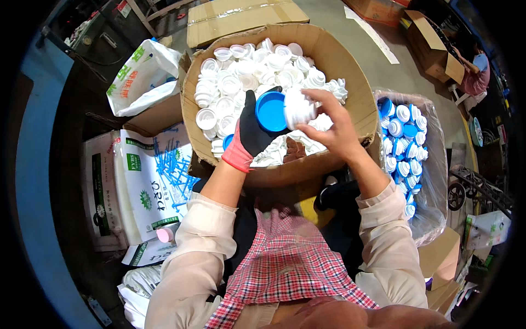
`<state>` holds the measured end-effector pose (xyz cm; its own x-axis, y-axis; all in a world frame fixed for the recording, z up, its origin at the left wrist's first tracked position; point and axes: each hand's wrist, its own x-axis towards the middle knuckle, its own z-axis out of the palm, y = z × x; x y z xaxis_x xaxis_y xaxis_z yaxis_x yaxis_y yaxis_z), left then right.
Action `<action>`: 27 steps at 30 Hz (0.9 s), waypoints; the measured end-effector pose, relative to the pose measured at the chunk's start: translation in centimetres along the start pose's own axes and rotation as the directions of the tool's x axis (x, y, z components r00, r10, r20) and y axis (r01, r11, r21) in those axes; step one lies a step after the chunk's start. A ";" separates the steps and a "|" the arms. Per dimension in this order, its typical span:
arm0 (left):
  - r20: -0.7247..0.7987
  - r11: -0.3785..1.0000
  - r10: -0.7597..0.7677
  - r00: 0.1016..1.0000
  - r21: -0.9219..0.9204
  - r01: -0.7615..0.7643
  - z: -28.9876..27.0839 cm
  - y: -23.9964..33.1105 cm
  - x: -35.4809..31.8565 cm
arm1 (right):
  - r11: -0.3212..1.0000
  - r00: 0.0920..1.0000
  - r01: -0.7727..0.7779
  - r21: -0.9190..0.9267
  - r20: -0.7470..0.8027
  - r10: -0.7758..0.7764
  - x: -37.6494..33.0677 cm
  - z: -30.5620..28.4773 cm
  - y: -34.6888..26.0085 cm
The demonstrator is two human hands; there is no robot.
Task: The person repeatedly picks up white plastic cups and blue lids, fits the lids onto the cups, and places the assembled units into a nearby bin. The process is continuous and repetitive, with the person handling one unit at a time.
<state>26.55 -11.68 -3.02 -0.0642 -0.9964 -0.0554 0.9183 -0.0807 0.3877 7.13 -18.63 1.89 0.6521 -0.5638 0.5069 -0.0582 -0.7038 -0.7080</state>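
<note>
My left hand, in a black glove with a red cuff, is closed round a round blue plastic cap, its hollow side up. In my bare right hand, thumb and fingers grip a white ribbed plastic piece by its edge. That piece is right beside the cap's rim; whether they touch I cannot tell. Below both hands a big cardboard box holds a heap of similar white ribbed pieces. Another bit of blue shows in the box beside my left wrist.
To the right stands a plastic-lined container of joined blue-and-white pieces. Thin blue plastic sticks lie on a printed sack at left, near a white bag. A closed carton sits behind; another person is far right.
</note>
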 end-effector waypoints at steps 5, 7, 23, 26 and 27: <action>0.104 0.817 0.190 0.976 0.534 -0.216 -0.3 -1.2 0.2 | 0.989 0.996 0.092 -0.117 0.000 -0.092 0.1 1.9 0.1; 0.120 0.856 0.185 0.975 0.468 -0.220 -0.5 -1.3 0.1 | 0.979 0.992 0.129 -0.155 0.025 -0.127 0.2 2.3 0.4; 0.243 0.443 0.308 0.920 0.819 -0.365 0.5 -0.2 -1.5 | 0.949 0.979 0.202 -0.242 0.088 -0.186 0.3 3.2 0.0; 0.035 0.872 0.101 0.994 0.478 -0.106 1.4 0.0 -2.0 | 0.961 0.984 0.174 -0.213 0.069 -0.163 0.5 3.1 0.0; 0.062 0.848 0.132 0.989 0.511 -0.145 1.3 -0.1 -1.7 | 0.974 0.990 0.143 -0.178 0.036 -0.139 0.6 2.8 -0.1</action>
<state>26.08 -9.97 -1.77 0.0337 -0.9980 0.0531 0.5881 0.0628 0.8063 9.62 -17.72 0.90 0.6809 -0.4444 0.5821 -0.0975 -0.8428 -0.5294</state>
